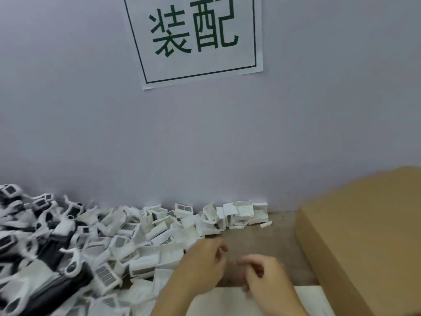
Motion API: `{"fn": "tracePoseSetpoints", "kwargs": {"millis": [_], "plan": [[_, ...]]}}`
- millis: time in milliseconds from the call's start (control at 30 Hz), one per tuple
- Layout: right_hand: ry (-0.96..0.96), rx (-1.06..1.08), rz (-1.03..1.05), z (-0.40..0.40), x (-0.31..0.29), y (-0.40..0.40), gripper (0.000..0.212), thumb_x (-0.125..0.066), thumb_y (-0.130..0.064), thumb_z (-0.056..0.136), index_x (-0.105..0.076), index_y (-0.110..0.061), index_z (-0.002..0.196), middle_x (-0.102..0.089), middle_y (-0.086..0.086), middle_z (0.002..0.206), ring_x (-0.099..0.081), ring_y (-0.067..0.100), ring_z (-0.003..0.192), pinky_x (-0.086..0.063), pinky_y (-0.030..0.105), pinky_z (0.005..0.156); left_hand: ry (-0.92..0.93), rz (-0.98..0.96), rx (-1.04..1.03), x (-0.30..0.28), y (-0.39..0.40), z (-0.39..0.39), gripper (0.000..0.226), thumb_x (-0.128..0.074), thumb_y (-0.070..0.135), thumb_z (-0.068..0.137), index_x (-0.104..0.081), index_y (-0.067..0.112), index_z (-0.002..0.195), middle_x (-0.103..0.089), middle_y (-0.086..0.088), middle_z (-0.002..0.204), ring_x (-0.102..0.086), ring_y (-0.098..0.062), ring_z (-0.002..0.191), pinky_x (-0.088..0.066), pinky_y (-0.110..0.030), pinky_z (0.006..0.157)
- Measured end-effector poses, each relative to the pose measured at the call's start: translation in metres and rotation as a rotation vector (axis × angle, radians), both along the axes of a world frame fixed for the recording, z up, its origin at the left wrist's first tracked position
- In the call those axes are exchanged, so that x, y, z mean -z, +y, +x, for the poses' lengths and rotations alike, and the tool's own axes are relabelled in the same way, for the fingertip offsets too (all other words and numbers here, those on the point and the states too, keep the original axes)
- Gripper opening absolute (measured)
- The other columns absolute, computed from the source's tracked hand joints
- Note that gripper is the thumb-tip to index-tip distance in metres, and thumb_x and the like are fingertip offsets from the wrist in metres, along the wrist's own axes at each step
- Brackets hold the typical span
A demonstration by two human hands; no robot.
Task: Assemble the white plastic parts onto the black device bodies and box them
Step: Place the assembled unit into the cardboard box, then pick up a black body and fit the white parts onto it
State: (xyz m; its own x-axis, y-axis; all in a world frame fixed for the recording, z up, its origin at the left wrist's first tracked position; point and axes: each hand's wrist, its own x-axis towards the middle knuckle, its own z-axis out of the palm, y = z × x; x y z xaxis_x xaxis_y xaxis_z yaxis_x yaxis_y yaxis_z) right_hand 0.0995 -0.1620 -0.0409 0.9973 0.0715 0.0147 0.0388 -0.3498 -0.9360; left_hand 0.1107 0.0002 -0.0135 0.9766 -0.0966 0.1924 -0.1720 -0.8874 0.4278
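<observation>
Black device bodies (57, 286) lie heaped at far left beside a pile of white plastic parts (159, 226) on the table (262, 238), then the left hand (202, 263) and right hand (266, 277), both blurred with fingers loosely curled and nothing visibly held, then the brown box (364, 236).

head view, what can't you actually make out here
- Head view: whether the left hand or right hand holds anything; motion blur smears the fingers.
- Inside of the cardboard box: its side wall hides it, and the right edge cuts it off.
- Barcode labels in the white parts pile: too small.
</observation>
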Motion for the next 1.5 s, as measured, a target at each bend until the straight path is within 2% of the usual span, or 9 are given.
{"fn": "tracePoseSetpoints", "kwargs": {"millis": [67,267,433,567,700,833,1067,1267,1500], "plan": [[-0.016,0.04,0.041,0.005,0.0,-0.005,0.037,-0.055,0.006,0.092,-0.073,-0.022,0.077,-0.07,0.003,0.056,-0.063,0.013,0.045,-0.052,0.022,0.05,0.034,0.184,-0.002,-0.022,0.018,0.007,0.027,-0.046,0.03,0.099,-0.064,0.024,0.119,-0.064,0.003,0.116,-0.058,-0.016,0.108,-0.049,-0.033,0.092],[0.021,0.009,0.043,0.012,0.004,0.002,0.034,-0.055,0.007,0.091,-0.074,-0.019,0.081,-0.071,0.003,0.058,-0.063,0.016,0.044,-0.054,0.027,0.053,0.111,0.927,-0.111,-0.08,0.105,0.021,0.036,-0.042,0.027,0.101,-0.049,0.019,0.136,-0.053,-0.005,0.129,-0.049,-0.027,0.121,-0.046,-0.041,0.084],[0.011,-0.004,0.028,0.01,0.001,0.008,0.036,-0.053,0.009,0.09,-0.074,-0.018,0.081,-0.071,0.004,0.058,-0.064,0.015,0.045,-0.057,0.028,0.061,0.324,1.15,-0.491,-0.116,0.191,0.026,0.056,-0.044,0.041,0.099,-0.029,0.025,0.151,-0.03,-0.008,0.154,-0.028,-0.04,0.142,-0.046,-0.061,0.095],[0.046,-0.004,0.046,0.01,0.001,0.009,0.034,-0.053,0.009,0.091,-0.075,-0.016,0.082,-0.072,0.006,0.058,-0.063,0.016,0.045,-0.056,0.03,0.063,0.54,0.956,-0.698,-0.11,0.24,0.013,0.048,-0.048,0.026,0.09,-0.049,0.013,0.136,-0.052,-0.01,0.136,-0.053,-0.034,0.123,-0.052,-0.047,0.095],[0.063,-0.011,0.029,0.01,0.0,0.01,0.034,-0.054,0.007,0.091,-0.075,-0.018,0.084,-0.073,0.005,0.061,-0.065,0.017,0.049,-0.058,0.037,0.07,0.626,0.832,-0.678,-0.108,0.242,0.009,0.044,-0.039,0.023,0.099,-0.049,0.002,0.137,-0.051,-0.015,0.143,-0.055,-0.031,0.125,-0.048,-0.035,0.102],[0.059,-0.01,0.012,0.011,0.0,0.01,0.034,-0.055,0.005,0.092,-0.075,-0.021,0.083,-0.073,0.002,0.06,-0.066,0.016,0.05,-0.058,0.037,0.074,0.67,0.794,-0.6,-0.119,0.236,0.005,0.045,-0.063,0.021,0.095,-0.05,0.001,0.132,-0.054,-0.014,0.135,-0.064,-0.023,0.091,-0.052,-0.023,0.067],[0.032,-0.026,-0.02,0.012,0.002,0.01,0.034,-0.055,0.004,0.09,-0.074,-0.023,0.083,-0.073,-0.001,0.061,-0.064,0.007,0.05,-0.059,0.037,0.077,0.288,0.822,-0.513,-0.127,0.245,-0.007,0.011,-0.059,0.029,0.089,-0.054,0.021,0.095,-0.063,-0.004,0.112,-0.061,-0.026,0.1,-0.047,-0.031,0.076],[-0.022,-0.019,-0.01,0.017,0.009,0.011,0.035,-0.056,0.003,0.09,-0.074,-0.026,0.081,-0.073,-0.004,0.061,-0.063,0.007,0.05,-0.056,0.03,0.072,-0.161,0.343,-0.535,-0.17,0.208,-0.001,0.026,-0.054,0.033,0.101,-0.05,0.009,0.091,-0.054,-0.01,0.089,-0.053,-0.032,0.086,-0.037,-0.037,0.072],[-0.058,0.048,0.342,0.016,0.002,0.017,0.026,-0.042,-0.029,0.107,-0.066,-0.032,0.115,-0.07,-0.011,0.103,-0.064,0.007,0.095,-0.05,0.034,0.078,-0.146,-0.213,-0.298,-0.136,0.075,-0.009,0.037,-0.053,0.04,0.101,-0.062,0.013,0.078,-0.057,0.002,0.064,-0.052,-0.015,0.062,-0.037,-0.029,0.057]]}}
